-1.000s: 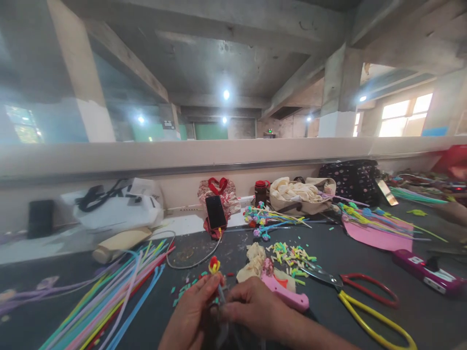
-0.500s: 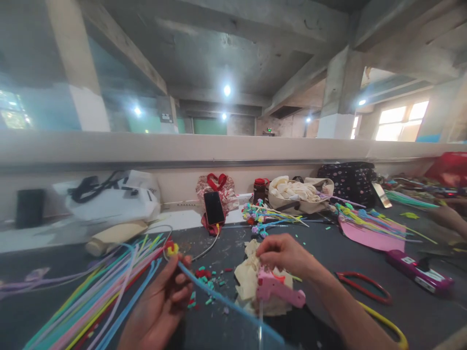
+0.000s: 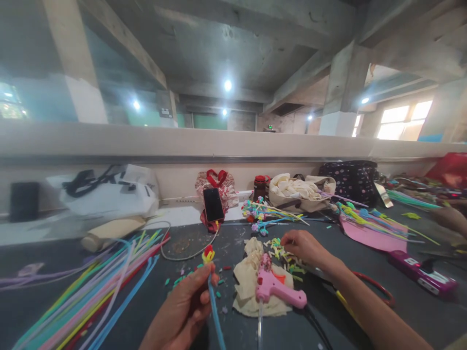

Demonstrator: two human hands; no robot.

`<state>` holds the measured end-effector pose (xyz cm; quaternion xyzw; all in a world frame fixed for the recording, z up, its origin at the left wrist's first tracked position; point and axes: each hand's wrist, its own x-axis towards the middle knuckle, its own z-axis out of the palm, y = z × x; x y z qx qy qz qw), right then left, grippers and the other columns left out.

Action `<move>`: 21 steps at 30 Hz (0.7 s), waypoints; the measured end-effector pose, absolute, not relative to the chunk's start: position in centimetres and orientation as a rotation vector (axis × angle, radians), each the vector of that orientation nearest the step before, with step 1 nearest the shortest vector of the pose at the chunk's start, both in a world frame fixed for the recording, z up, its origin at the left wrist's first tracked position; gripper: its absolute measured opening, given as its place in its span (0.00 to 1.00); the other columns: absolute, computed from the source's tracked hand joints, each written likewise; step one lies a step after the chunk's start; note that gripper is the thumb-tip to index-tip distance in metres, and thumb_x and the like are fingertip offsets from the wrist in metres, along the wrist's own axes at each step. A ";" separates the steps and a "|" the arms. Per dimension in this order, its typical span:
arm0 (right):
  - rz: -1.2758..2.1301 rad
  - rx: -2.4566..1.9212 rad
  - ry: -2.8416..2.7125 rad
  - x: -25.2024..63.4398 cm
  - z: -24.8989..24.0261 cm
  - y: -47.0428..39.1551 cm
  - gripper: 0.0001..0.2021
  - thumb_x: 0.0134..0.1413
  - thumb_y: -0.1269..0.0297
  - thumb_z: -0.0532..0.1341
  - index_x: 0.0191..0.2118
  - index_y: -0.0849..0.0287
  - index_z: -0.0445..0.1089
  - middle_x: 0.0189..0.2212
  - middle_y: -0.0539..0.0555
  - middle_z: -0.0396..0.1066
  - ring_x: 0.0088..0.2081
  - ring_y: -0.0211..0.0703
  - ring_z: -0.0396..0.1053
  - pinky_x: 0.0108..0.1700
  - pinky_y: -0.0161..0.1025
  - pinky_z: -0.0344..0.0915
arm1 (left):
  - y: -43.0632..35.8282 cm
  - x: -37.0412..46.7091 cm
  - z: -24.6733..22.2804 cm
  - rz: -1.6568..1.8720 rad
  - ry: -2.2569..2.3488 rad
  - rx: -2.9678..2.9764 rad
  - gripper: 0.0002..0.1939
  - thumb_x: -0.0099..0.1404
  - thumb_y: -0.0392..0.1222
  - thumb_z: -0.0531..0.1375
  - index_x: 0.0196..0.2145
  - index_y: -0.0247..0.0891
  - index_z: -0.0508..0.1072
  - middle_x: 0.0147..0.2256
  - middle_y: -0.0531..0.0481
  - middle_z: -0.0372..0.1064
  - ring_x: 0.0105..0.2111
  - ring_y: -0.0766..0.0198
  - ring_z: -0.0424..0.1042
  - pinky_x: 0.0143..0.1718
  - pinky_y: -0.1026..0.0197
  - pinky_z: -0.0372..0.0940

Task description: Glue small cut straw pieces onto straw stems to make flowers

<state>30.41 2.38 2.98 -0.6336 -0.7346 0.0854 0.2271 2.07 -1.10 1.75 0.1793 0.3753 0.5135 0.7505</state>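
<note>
My left hand (image 3: 189, 296) is closed, thumb and fingers pinching a blue pipe cleaner (image 3: 216, 311) whose tip carries a small yellow and red piece (image 3: 208, 253). At the edge of a pile of short yellow and green pipe cleaner pieces (image 3: 279, 250), my right hand (image 3: 302, 247) has its fingertips pressed together; whatever is between them is too small to make out. Between the hands, a pink glue gun (image 3: 279, 289) with a clear glue stick rests on a crumpled cream cloth (image 3: 244, 277). Teal and red bits (image 3: 178, 280) lie scattered by my left hand.
Long coloured pipe cleaners (image 3: 83, 296) spread across the left side. Behind are a phone (image 3: 213, 204) on a cable, finished-looking fuzzy stems (image 3: 260, 214) and a cream bag (image 3: 292, 192). Red-handled pliers (image 3: 379, 287) and a purple power strip (image 3: 425, 277) lie right. Another person's hand (image 3: 448, 218) shows far right.
My right hand has moved from above the glue gun's tip to the yellow-green pile. My left hand has shifted right, and the blue pipe cleaner now stands more upright.
</note>
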 end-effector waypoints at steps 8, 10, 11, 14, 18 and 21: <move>0.095 -1.999 -2.063 29.0 0.3 3.6 0.09 0.42 0.67 0.56 0.27 0.59 0.74 0.27 0.58 0.74 0.31 0.46 0.69 0.27 0.33 0.53 | -1.2 2.5 1.7 1.081 0.889 0.457 0.04 0.54 0.34 0.59 0.24 0.29 0.70 0.14 0.55 0.60 0.10 0.79 0.53 0.08 0.76 0.48; 0.072 -2.058 -2.049 28.4 -0.2 4.0 0.09 0.41 0.68 0.56 0.25 0.61 0.74 0.27 0.61 0.74 0.31 0.49 0.69 0.26 0.34 0.52 | -1.2 2.6 1.8 1.101 0.914 0.467 0.02 0.53 0.33 0.59 0.26 0.30 0.70 0.16 0.54 0.63 0.11 0.79 0.54 0.09 0.77 0.48; 0.065 -2.078 -2.041 28.2 -0.4 4.2 0.09 0.41 0.69 0.55 0.25 0.61 0.74 0.27 0.62 0.74 0.31 0.50 0.70 0.26 0.34 0.52 | -1.2 2.6 1.8 1.104 0.913 0.472 0.02 0.53 0.33 0.59 0.27 0.30 0.70 0.18 0.53 0.64 0.11 0.79 0.55 0.09 0.77 0.48; 0.067 -2.084 -2.024 28.5 -0.6 4.6 0.10 0.43 0.71 0.54 0.24 0.62 0.73 0.27 0.63 0.74 0.32 0.49 0.69 0.26 0.34 0.52 | -1.2 2.5 1.7 1.093 0.884 0.485 0.04 0.51 0.34 0.61 0.27 0.31 0.71 0.19 0.53 0.65 0.12 0.79 0.56 0.09 0.77 0.48; 0.118 -2.006 -1.991 29.6 0.0 4.6 0.10 0.44 0.70 0.53 0.28 0.61 0.72 0.26 0.56 0.73 0.28 0.41 0.68 0.25 0.31 0.52 | -1.3 2.5 1.5 1.058 0.861 0.502 0.08 0.46 0.38 0.65 0.23 0.31 0.70 0.18 0.53 0.65 0.12 0.79 0.55 0.10 0.77 0.48; 0.180 -1.936 -1.962 30.1 0.5 4.3 0.10 0.43 0.71 0.52 0.27 0.61 0.71 0.21 0.52 0.72 0.23 0.36 0.66 0.23 0.29 0.52 | -1.4 2.5 1.4 1.057 0.850 0.534 0.11 0.44 0.40 0.66 0.23 0.31 0.70 0.17 0.54 0.65 0.12 0.79 0.56 0.10 0.77 0.48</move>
